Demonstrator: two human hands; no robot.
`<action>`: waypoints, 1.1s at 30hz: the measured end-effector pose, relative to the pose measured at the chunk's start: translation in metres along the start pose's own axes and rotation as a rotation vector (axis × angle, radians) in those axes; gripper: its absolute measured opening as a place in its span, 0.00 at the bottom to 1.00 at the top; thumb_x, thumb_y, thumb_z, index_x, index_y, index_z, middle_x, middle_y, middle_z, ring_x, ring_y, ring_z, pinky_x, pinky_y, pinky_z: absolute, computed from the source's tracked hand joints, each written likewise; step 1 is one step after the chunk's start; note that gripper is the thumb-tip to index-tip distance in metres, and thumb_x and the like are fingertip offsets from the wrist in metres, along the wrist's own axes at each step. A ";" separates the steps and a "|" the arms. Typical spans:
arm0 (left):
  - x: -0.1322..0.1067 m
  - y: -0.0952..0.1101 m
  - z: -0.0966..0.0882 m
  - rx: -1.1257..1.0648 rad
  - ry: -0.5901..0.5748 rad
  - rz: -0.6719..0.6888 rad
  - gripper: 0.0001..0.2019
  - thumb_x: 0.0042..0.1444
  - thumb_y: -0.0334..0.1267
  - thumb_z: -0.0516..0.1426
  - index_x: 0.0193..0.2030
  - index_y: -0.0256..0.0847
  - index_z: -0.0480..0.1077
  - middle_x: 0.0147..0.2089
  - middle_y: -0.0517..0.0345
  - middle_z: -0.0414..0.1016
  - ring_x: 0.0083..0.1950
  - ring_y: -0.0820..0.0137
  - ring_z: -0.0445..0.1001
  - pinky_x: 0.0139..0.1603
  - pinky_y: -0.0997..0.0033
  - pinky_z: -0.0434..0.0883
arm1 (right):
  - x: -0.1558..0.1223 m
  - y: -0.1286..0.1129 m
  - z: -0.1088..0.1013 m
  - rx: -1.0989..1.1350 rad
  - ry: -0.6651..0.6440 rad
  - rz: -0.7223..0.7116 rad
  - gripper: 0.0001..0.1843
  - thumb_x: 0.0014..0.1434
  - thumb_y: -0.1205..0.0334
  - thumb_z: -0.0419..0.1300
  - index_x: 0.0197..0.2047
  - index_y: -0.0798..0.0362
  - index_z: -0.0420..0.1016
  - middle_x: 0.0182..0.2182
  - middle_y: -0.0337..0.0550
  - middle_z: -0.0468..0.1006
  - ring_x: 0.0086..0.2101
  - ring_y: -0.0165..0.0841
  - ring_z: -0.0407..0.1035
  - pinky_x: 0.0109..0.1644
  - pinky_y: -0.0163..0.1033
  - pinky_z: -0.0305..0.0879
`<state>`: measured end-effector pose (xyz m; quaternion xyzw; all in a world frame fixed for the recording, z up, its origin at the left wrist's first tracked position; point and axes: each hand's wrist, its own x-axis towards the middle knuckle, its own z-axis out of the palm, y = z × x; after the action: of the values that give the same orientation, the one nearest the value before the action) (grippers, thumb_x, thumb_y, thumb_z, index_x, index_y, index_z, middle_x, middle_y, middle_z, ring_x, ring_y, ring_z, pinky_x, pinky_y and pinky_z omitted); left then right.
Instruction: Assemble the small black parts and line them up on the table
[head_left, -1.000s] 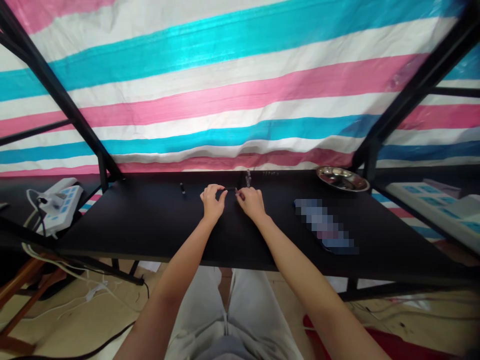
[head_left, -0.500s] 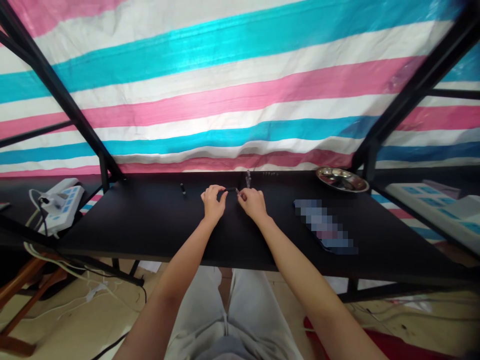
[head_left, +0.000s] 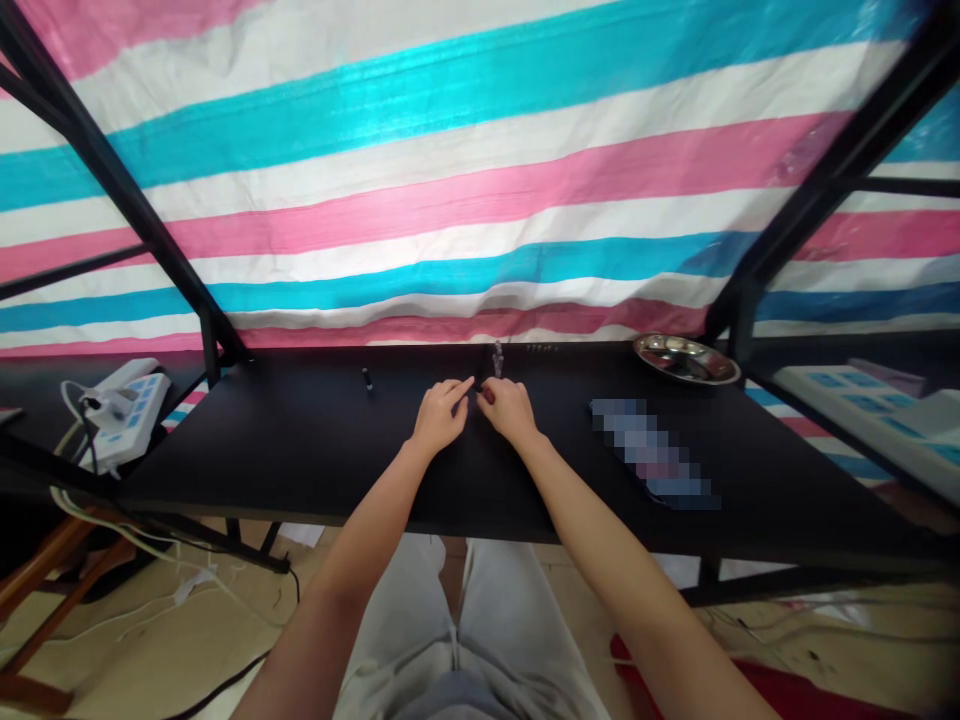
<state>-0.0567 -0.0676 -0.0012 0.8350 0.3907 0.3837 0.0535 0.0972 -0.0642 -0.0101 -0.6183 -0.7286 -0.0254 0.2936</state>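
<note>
Near the middle of the black table [head_left: 300, 440], my left hand [head_left: 441, 414] has its index finger stretched toward my right hand, with the thumb apart from it. My right hand [head_left: 510, 408] is closed, thumb and fingers pinched on a small dark stick [head_left: 480, 388], mostly hidden by the fingers and hard to tell from the tabletop. Just beyond the right hand lies a small cluster of clear, shiny pieces [head_left: 498, 357]. To the left, by itself, is a short black cylinder [head_left: 367, 379] with pale bands.
Several tiny clear bits [head_left: 541, 348] lie along the back edge. A shiny metal dish [head_left: 686, 360] stands at the back right, with a blurred-out bluish flat object [head_left: 652, 455] nearer me. Power strips [head_left: 135, 415] with cables are at left. A striped sheet [head_left: 480, 200] hangs behind.
My left hand has moved slightly right and toward me, its pinch on the dark stick loosened. The stick, earlier stretched between both hands, is now mostly hidden at my right fingers.
</note>
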 end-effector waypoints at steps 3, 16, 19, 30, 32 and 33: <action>0.000 -0.001 0.002 -0.034 -0.039 0.013 0.19 0.57 0.33 0.47 0.56 0.42 0.62 0.45 0.53 0.71 0.45 0.69 0.68 0.48 0.66 0.66 | 0.000 0.001 0.000 0.009 -0.009 -0.001 0.07 0.55 0.63 0.52 0.28 0.53 0.67 0.24 0.41 0.72 0.29 0.33 0.63 0.34 0.37 0.47; 0.003 -0.005 0.003 -0.111 0.057 -0.102 0.05 0.55 0.34 0.52 0.36 0.40 0.68 0.36 0.57 0.70 0.37 0.73 0.68 0.41 0.71 0.67 | 0.000 0.002 0.003 0.075 -0.086 -0.074 0.08 0.54 0.66 0.53 0.36 0.53 0.71 0.27 0.41 0.74 0.31 0.32 0.66 0.37 0.36 0.53; 0.003 -0.005 0.001 -0.004 0.004 -0.089 0.06 0.56 0.35 0.51 0.37 0.41 0.68 0.37 0.56 0.71 0.40 0.70 0.68 0.42 0.69 0.66 | 0.000 0.003 0.002 0.079 -0.097 -0.076 0.08 0.53 0.67 0.53 0.36 0.53 0.71 0.27 0.40 0.74 0.30 0.31 0.66 0.37 0.36 0.54; 0.051 0.003 -0.061 0.346 -0.391 0.337 0.11 0.56 0.33 0.48 0.33 0.40 0.72 0.36 0.52 0.72 0.42 0.65 0.67 0.46 0.63 0.56 | -0.002 -0.001 0.002 0.252 -0.017 -0.117 0.10 0.55 0.61 0.54 0.39 0.53 0.71 0.23 0.37 0.72 0.25 0.28 0.65 0.35 0.33 0.58; 0.064 -0.002 -0.076 0.325 -0.416 0.340 0.10 0.54 0.33 0.49 0.31 0.41 0.73 0.36 0.52 0.73 0.42 0.65 0.67 0.47 0.63 0.56 | -0.003 -0.005 0.001 0.296 0.013 -0.116 0.13 0.56 0.59 0.53 0.42 0.53 0.70 0.24 0.38 0.72 0.25 0.29 0.65 0.37 0.34 0.59; 0.070 -0.007 -0.083 0.324 -0.418 0.321 0.10 0.53 0.33 0.50 0.30 0.41 0.73 0.35 0.53 0.73 0.42 0.65 0.67 0.47 0.64 0.56 | -0.004 -0.006 0.001 0.307 0.016 -0.109 0.13 0.56 0.58 0.52 0.43 0.53 0.70 0.25 0.38 0.73 0.26 0.29 0.65 0.38 0.34 0.59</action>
<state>-0.0893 -0.0314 0.0961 0.9445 0.2906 0.1400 -0.0621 0.0913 -0.0686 -0.0104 -0.5255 -0.7541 0.0654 0.3885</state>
